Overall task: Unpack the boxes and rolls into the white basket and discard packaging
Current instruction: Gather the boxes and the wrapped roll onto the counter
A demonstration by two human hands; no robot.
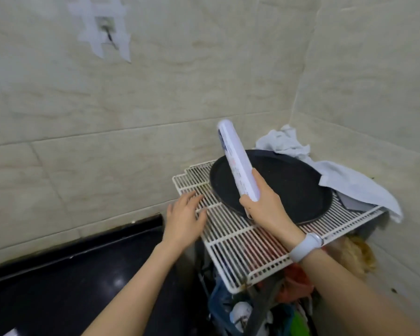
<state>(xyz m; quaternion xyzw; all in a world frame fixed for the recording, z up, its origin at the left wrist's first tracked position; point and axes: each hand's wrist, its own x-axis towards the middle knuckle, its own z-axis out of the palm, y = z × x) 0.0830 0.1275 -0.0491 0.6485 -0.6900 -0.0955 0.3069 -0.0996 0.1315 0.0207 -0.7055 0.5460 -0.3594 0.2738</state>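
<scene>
My right hand grips the lower end of a long white roll with printed text, holding it tilted up and to the left above a black round pan. My left hand is spread flat with fingers apart, over the left edge of a white wire rack. It holds nothing. A pale band sits on my right wrist. No white basket is in sight.
The pan rests on the wire rack in the tiled wall corner. A crumpled white cloth drapes over the pan's far right side. Below the rack hang bags and coloured clutter. A black glossy counter lies lower left.
</scene>
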